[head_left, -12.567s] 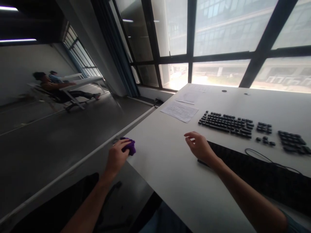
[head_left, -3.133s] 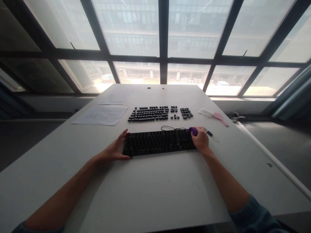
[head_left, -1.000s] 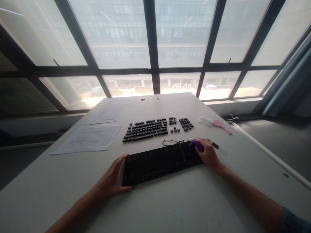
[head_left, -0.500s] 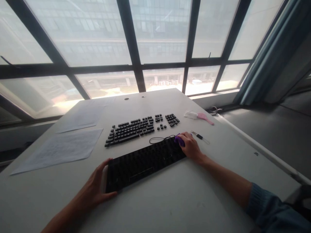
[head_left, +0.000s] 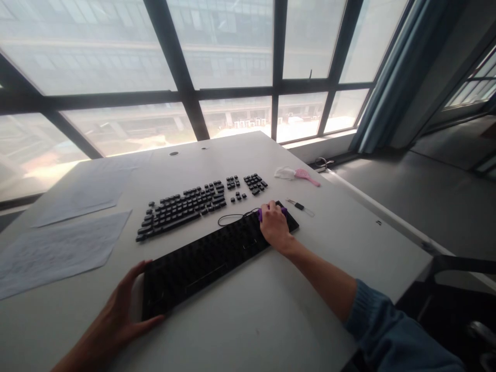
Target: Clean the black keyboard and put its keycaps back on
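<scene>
A black keyboard [head_left: 201, 268] with its keycaps off lies slantwise on the white desk. My left hand [head_left: 126, 305] grips its left end, thumb at the front edge and fingers at the back. Over the right part of the keyboard, my right hand [head_left: 274, 222] presses a soft purple lump [head_left: 260, 214], perhaps cleaning gel, onto it. My fingers partly hide the lump. The loose black keycaps [head_left: 186, 204] are laid out in keyboard order behind. A thin black cable [head_left: 228, 216] loops at the keyboard's back edge.
A small wire tool [head_left: 299, 206] with a black grip lies right of the keyboard. Beyond it are a pink brush [head_left: 307, 177] and a crumpled white piece [head_left: 284, 172]. Paper sheets [head_left: 65, 248] lie at left. A dark chair [head_left: 449, 305] stands at the right edge.
My right hand has moved left along the keyboard with the purple lump, uncovering the keyboard's right end. My left hand keeps its grip. The view has turned right.
</scene>
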`<move>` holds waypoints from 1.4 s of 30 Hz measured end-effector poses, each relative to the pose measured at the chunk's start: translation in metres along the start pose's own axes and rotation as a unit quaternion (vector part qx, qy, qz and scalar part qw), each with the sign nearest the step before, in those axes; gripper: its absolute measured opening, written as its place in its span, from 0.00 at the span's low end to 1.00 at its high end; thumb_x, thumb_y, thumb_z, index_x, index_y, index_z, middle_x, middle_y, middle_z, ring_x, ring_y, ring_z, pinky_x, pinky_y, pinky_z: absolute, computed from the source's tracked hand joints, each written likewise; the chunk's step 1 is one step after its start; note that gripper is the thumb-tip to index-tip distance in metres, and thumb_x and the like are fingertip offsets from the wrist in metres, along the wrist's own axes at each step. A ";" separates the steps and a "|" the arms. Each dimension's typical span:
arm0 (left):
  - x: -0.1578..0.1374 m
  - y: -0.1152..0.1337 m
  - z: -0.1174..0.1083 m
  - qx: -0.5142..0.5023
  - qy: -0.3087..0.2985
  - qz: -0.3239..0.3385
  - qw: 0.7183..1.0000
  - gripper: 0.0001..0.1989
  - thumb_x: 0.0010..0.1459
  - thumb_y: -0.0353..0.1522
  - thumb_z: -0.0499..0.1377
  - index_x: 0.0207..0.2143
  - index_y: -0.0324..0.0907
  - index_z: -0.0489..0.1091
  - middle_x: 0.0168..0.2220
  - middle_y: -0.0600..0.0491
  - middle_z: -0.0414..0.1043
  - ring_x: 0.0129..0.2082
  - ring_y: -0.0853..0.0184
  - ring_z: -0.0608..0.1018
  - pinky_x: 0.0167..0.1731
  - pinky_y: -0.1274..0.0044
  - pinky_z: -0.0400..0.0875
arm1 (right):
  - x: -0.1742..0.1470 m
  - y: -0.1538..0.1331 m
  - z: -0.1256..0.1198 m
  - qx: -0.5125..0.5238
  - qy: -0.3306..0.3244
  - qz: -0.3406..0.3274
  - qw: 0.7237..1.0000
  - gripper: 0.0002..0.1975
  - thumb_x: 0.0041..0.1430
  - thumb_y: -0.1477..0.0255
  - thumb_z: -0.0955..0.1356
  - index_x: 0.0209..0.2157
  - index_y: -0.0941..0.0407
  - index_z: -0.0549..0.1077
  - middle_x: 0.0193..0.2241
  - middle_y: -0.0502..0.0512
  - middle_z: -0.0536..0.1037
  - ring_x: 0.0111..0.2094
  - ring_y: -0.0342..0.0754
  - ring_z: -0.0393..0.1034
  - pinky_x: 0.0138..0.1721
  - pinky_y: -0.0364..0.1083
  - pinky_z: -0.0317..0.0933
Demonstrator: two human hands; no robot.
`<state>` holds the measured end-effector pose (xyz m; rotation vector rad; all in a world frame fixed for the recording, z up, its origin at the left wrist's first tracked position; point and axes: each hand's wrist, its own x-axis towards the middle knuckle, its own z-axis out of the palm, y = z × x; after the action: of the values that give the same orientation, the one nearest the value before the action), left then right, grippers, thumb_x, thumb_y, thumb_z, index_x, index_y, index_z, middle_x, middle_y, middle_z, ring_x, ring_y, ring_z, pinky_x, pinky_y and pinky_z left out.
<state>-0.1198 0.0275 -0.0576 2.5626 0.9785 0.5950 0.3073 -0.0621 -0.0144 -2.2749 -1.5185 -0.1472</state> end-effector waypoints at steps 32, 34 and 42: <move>-0.005 0.010 0.002 0.011 0.045 -0.001 0.999 0.55 0.49 0.48 0.66 0.71 0.50 0.40 0.68 0.38 0.55 0.64 0.39 0.64 0.59 0.49 0.66 | 0.018 0.073 0.011 0.166 0.091 -0.111 0.976 0.10 0.61 0.75 0.66 0.44 0.54 0.75 0.41 0.57 0.76 0.42 0.53 0.72 0.45 0.49 0.65; -0.006 0.010 0.002 0.018 0.047 -0.002 0.999 0.55 0.48 0.48 0.67 0.71 0.50 0.41 0.68 0.39 0.56 0.64 0.38 0.65 0.58 0.50 0.68 | 0.018 0.075 0.012 0.185 0.094 -0.122 0.971 0.11 0.61 0.75 0.67 0.45 0.54 0.75 0.41 0.57 0.76 0.43 0.53 0.72 0.46 0.49 0.66; -0.007 0.008 0.004 0.009 0.046 -0.009 0.999 0.54 0.49 0.48 0.66 0.71 0.51 0.40 0.68 0.40 0.54 0.65 0.38 0.63 0.60 0.47 0.64 | 0.017 0.077 0.011 0.208 0.111 -0.128 0.963 0.11 0.60 0.76 0.67 0.44 0.54 0.75 0.41 0.57 0.77 0.43 0.54 0.72 0.47 0.50 0.66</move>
<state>-0.1180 0.0162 -0.0591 2.5590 1.0416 0.7064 0.3822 -0.0682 -0.0396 -1.6762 -1.5479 -0.1346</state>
